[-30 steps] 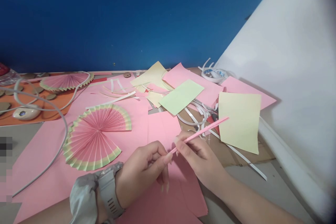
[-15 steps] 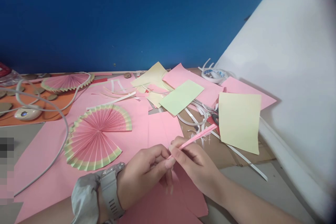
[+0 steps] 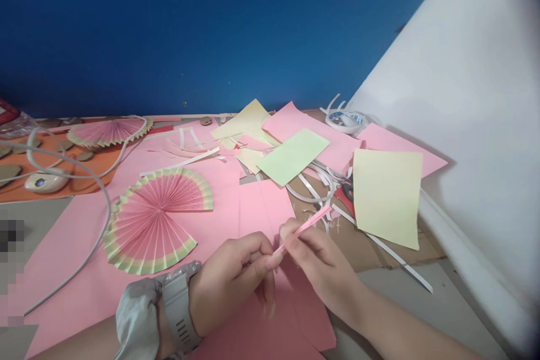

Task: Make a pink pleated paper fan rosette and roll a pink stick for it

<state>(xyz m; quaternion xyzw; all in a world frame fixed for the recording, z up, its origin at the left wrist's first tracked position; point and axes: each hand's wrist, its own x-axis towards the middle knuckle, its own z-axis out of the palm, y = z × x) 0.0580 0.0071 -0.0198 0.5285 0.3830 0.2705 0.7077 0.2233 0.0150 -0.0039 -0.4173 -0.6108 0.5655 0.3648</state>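
A narrow folded strip of pink paper [image 3: 314,219] slants up to the right between my hands. My left hand [image 3: 236,281], with a grey watch on its wrist, pinches the lower end between thumb and forefinger. Higher along the strip, my right hand [image 3: 318,264] is closed on it with thumb and fingers. Large pink paper sheets [image 3: 257,208] lie below my hands. Left of them rests a pleated paper fan [image 3: 160,219], pink with a green and yellow rim, spread nearly into a full round with a gap at its right.
A second pleated fan [image 3: 109,130] lies at the back left, near a white cable [image 3: 107,202]. A green sheet [image 3: 294,156], a pale yellow sheet [image 3: 387,197], white strips [image 3: 400,261] and a tape roll [image 3: 346,121] cover the right side. A blue wall [image 3: 211,34] rises behind.
My right hand has shifted slightly right along the pink strip, and less of the strip sticks out beyond it. My left hand stays about where it was.
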